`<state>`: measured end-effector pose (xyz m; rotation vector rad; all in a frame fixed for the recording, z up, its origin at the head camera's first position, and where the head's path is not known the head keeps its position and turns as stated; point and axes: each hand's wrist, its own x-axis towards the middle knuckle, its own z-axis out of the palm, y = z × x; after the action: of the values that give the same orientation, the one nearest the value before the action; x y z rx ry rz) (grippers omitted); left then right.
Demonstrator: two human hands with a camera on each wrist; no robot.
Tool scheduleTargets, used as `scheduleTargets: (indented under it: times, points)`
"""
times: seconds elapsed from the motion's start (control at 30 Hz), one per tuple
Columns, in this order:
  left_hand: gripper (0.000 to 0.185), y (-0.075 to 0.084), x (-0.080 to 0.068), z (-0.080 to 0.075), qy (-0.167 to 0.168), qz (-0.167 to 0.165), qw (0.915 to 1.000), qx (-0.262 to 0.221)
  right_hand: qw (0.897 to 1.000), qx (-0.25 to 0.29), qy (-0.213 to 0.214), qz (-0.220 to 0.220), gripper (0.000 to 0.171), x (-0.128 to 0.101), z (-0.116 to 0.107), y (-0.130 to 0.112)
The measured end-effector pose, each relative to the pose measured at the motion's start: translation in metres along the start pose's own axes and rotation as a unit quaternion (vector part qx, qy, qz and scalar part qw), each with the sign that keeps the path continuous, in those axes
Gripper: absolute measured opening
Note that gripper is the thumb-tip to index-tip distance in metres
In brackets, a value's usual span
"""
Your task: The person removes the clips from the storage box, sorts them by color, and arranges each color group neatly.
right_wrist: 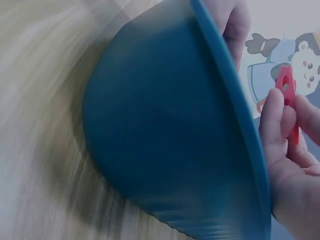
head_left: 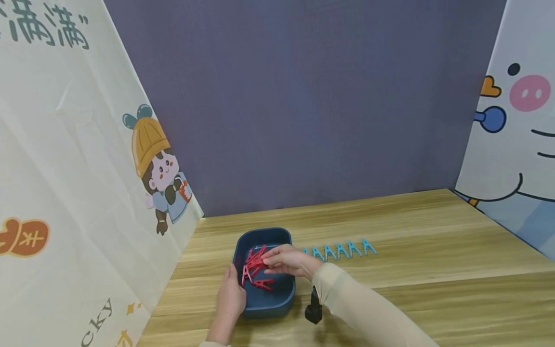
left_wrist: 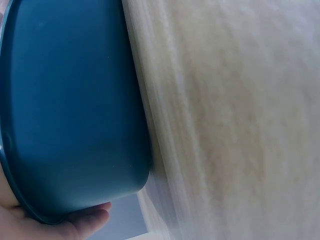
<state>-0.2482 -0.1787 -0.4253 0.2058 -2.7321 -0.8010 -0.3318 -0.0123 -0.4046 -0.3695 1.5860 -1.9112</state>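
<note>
The wooden table [head_left: 416, 250] is the biggest thing here, with a purple wall [head_left: 303, 96] behind it. A cloth with a cartoon child in a yellow hat [head_left: 158, 164] hangs to the left of the table, and a cloth with a pink-cheeked cartoon face [head_left: 516, 130] hangs to the right.

The blue tub [head_left: 265, 302] sits on the table near its left end. It is dark blue with round corners. From the left wrist view, its smooth outer wall [left_wrist: 70, 100] fills most of the picture, and the table looks blurry beside it.

The left hand [head_left: 231, 298] rests against the tub's left side. Its fingers [left_wrist: 90, 216] curl around the rim and hold the tub.

The right hand [head_left: 288, 261] reaches over the tub from the right. Its fingertips [right_wrist: 275, 107] are pressed together, pinching 1 red clip [right_wrist: 287, 90] just above the tub's rim.

A small pile of red clips [head_left: 256, 270] lies inside the tub, under the right hand. They are jumbled and point different ways.

A row of blue clips [head_left: 342, 250] stands on the table just to the right of the tub. At least 5 show, side by side in a neat line. The right hand hides the end nearest the tub.

A small black thing [head_left: 313, 308] sits under the right wrist, just beside the tub's right wall.
</note>
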Motion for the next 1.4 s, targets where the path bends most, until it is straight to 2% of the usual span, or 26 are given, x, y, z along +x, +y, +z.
scheduleTargets:
  times: [0.13, 0.43, 0.67, 0.97, 1.17, 1.4]
  points:
    - [0.052, 0.001, 0.000, -0.001, 0.003, 0.002, 1.0000, 0.002, 1.000, -0.024, -0.001, -0.014, 0.025, -0.002, 0.000, -0.002]
    - [0.053, 0.000, 0.000, 0.000, -0.002, -0.006, 1.0000, 0.002, 1.000, 0.010, -0.014, -0.026, 0.032, -0.003, -0.002, -0.004]
    - [0.053, 0.000, 0.000, 0.001, -0.005, -0.008, 1.0000, 0.002, 1.000, 0.021, -0.004, -0.019, 0.040, -0.006, -0.007, -0.002]
    - [0.053, 0.000, 0.000, 0.000, -0.009, -0.009, 0.9999, -0.001, 0.999, -0.012, 0.021, -0.024, 0.016, -0.011, -0.008, -0.010]
    - [0.053, 0.001, 0.001, -0.001, -0.011, -0.014, 0.9998, -0.003, 0.999, -0.027, 0.035, -0.016, 0.012, -0.017, -0.013, -0.015]
    - [0.053, 0.000, 0.001, -0.002, -0.007, -0.008, 0.9999, 0.002, 0.999, -0.013, 0.022, -0.020, 0.011, -0.025, -0.027, -0.020]
